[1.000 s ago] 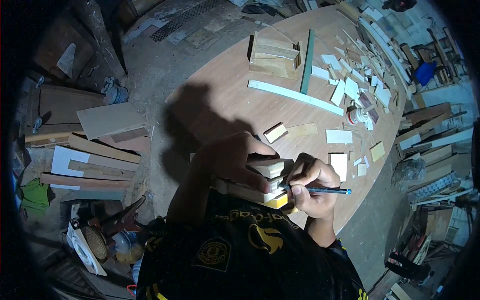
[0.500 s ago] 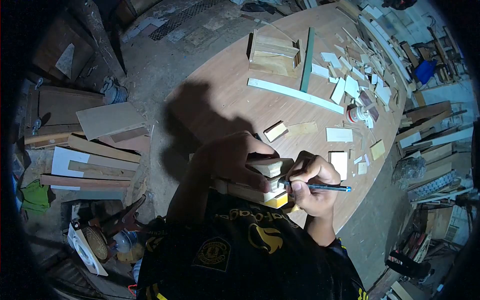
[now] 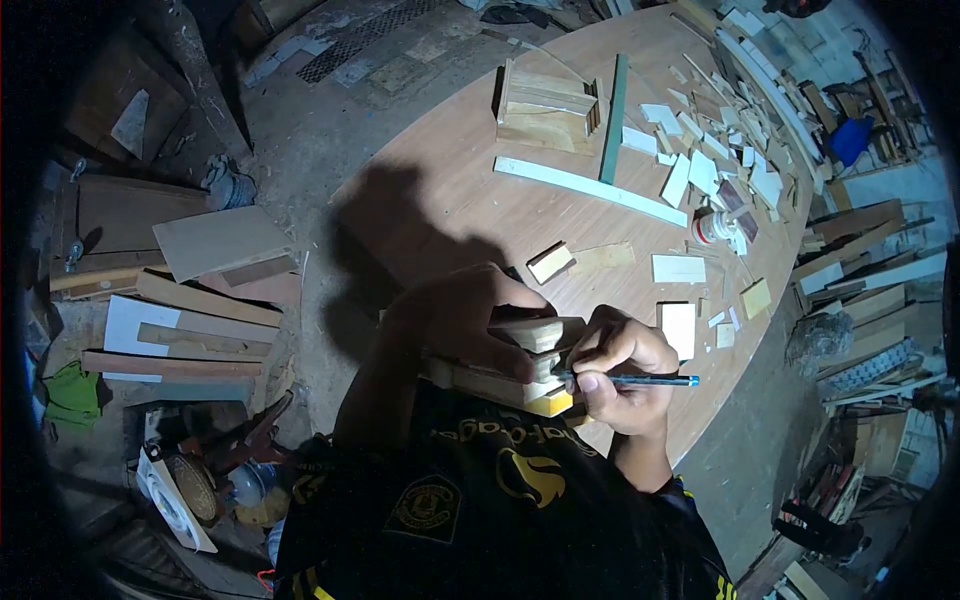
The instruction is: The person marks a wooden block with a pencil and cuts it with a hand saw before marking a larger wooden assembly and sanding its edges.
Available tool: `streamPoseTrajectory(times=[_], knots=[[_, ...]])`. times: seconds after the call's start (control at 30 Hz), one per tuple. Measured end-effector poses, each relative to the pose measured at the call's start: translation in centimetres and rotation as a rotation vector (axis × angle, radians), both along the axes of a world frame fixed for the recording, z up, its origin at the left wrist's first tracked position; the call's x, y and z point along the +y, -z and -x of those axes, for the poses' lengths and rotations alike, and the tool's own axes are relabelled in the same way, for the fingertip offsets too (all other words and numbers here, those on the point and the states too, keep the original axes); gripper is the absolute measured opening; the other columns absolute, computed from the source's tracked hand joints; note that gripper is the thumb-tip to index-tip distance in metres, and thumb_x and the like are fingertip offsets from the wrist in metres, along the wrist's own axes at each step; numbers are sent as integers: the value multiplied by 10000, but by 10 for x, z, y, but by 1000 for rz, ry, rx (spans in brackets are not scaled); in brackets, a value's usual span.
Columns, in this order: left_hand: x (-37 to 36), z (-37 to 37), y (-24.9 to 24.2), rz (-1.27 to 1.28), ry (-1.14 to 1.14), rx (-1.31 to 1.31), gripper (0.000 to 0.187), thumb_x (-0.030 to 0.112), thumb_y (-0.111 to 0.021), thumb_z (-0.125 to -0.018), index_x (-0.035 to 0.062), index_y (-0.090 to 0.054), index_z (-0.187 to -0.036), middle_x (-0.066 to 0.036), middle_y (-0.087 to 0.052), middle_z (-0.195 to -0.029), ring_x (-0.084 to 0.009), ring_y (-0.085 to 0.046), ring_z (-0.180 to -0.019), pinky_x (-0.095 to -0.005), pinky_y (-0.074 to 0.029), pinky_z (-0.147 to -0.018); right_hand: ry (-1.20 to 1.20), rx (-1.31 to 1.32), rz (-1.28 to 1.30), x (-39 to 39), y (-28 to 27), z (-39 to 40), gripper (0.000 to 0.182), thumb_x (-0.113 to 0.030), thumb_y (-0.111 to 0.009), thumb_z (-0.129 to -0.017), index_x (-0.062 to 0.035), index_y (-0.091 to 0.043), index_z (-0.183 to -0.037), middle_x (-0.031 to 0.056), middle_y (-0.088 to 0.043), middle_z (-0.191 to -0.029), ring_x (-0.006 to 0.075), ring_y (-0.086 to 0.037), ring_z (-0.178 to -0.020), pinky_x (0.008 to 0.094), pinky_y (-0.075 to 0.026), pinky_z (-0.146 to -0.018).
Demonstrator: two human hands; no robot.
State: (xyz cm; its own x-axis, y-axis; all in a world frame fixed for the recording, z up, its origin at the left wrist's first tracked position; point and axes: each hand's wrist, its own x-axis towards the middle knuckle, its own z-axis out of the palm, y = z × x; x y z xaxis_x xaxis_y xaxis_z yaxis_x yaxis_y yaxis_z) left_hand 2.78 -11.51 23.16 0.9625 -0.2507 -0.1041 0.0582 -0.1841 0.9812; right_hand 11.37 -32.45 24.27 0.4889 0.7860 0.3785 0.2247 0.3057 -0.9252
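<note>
Close to my chest, my left hand (image 3: 462,318) is clamped over a stack of wooden pieces (image 3: 545,334), thumb across the front and fingers on the far side. The stack's left part lies hidden under that hand. A yellow end (image 3: 556,402) shows at the bottom of the stack. In a pinch, my right hand (image 3: 632,365) grips a dark pen (image 3: 655,380) with a blue end pointing right. The pen's tip is at the right end of the stack; whether it touches the wood I cannot make out.
On the round table (image 3: 450,190) are a wooden frame-like box (image 3: 548,128), a green strip (image 3: 615,120), a long pale strip (image 3: 590,190), a small block (image 3: 550,263), a white jar (image 3: 712,229) and many wood offcuts (image 3: 703,172). Boards (image 3: 190,330) lie on the left.
The pen and my right fingers have shifted slightly left and down along the end of the stack. My left hand keeps its hold with barely any movement.
</note>
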Motion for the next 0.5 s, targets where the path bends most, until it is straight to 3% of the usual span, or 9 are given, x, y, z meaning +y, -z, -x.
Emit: streamPoseTrajectory(times=[0.33,0.4,0.5], knots=[[4,-1,1,-92,41,-25,692,565,-801,-623,-14,-689,-985,-147,-700,-811,-224,-672,-701,-344,-501,-659,27,70,10,-1,-1,2,159,-33,-732,-806,-26,-576,-770,80,-652,-768,112,-593,-674,249,-470,-618],[11,-4,-10,-80,156,-116,708,578,-796,-625,-18,-689,-990,-151,-702,-816,-225,-675,-702,-347,-502,-662,8,75,15,-1,0,-1,159,-29,-731,-806,-26,-576,-773,81,-651,-775,111,-592,-680,250,-469,-617],[3,-1,3,-122,74,-49,709,579,-801,-623,-14,-691,-996,-151,-703,-817,-227,-679,-702,-348,-506,-669,-36,36,8,-3,0,-2,158,-25,-728,-805,-27,-574,-767,88,-658,-783,116,-598,-680,248,-468,-615]])
